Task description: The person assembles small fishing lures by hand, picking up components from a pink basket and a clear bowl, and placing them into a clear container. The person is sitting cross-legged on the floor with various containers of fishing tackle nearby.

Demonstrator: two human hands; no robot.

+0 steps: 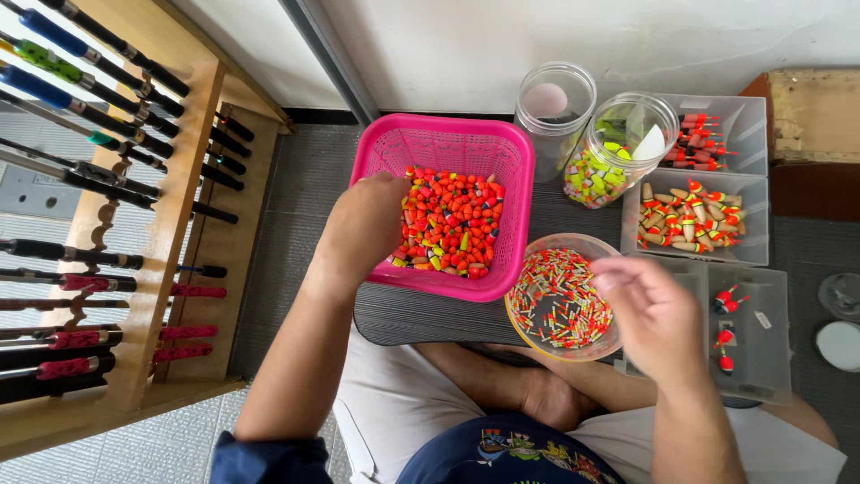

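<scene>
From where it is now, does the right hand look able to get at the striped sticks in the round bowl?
Probably yes. The right hand hovers over the bowl's right side, the bowl is open-topped, and nothing covers the striped sticks.

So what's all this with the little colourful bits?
A person sits cross-legged at a dark board. The left hand reaches into a pink basket of small orange, red and yellow beads. The right hand hovers over a round bowl of thin striped sticks. Clear jars and trays of fishing floats stand behind; rods rest on a wooden rack at left.
</scene>
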